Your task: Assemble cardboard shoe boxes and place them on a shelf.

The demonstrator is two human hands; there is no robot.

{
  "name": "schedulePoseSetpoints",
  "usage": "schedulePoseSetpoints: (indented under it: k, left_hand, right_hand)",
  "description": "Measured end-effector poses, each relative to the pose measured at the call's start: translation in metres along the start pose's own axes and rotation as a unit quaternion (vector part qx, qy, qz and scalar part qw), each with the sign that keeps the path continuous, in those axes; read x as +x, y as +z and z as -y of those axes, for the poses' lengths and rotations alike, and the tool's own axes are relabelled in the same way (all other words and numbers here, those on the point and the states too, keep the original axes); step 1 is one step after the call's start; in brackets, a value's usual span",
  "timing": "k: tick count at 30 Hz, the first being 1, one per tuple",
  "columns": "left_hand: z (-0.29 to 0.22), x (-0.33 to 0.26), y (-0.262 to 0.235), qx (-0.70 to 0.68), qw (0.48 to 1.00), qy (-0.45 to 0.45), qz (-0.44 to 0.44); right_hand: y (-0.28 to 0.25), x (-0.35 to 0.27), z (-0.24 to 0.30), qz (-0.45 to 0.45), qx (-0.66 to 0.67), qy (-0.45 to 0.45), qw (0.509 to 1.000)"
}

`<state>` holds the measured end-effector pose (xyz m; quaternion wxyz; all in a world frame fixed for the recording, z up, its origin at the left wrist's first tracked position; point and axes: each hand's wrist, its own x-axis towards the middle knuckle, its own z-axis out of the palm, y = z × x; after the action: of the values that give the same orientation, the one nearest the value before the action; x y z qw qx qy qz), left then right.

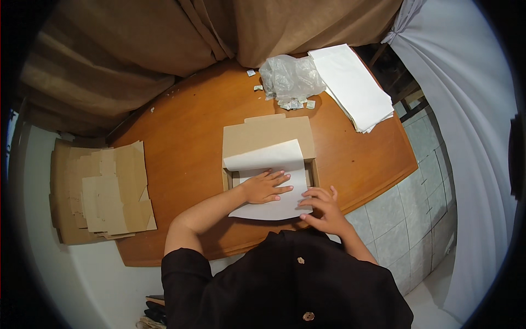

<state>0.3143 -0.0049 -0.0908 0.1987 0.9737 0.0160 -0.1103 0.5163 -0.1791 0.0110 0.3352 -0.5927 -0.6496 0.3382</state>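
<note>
An open cardboard box lies in front of me on the wooden table, its lid folded back toward the far side. A sheet of white paper is laid over the box, dipping into it, with its far and near edges rising past the box's sides. My left hand rests flat on the middle of the sheet, fingers spread. At the sheet's near right corner is my right hand, its fingers apart and curved beside the edge. Whether its fingertips touch the paper is hard to make out.
Flattened cardboard pieces are stacked at the table's left end. A stack of white paper lies at the far right, beside a clear plastic bag and several small packets. Brown curtains hang behind the wooden table.
</note>
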Motion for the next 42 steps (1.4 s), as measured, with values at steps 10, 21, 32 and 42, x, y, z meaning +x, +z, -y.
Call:
schedulePoseSetpoints:
  k: [10, 21, 32, 42]
  left_hand:
    - [-0.007, -0.004, -0.027, -0.193, 0.98, -0.037, 0.027]
    - [-0.05, -0.06, -0.05, -0.381, 0.895, -0.229, 0.037]
    - [-0.069, -0.058, -0.072, -0.101, 0.947, -0.199, -0.233]
    - [-0.04, -0.037, -0.045, 0.009, 0.902, -0.316, -0.293]
  right_hand:
    - [-0.03, 0.061, -0.049, -0.174, -0.029, 0.052, 0.983]
    - [-0.042, 0.217, -0.155, -0.213, -0.249, 0.213, 0.921]
    - [-0.028, 0.226, -0.17, -0.16, -0.401, 0.194, 0.881]
    - [-0.032, 0.166, -0.146, -0.296, -0.294, 0.158, 0.895]
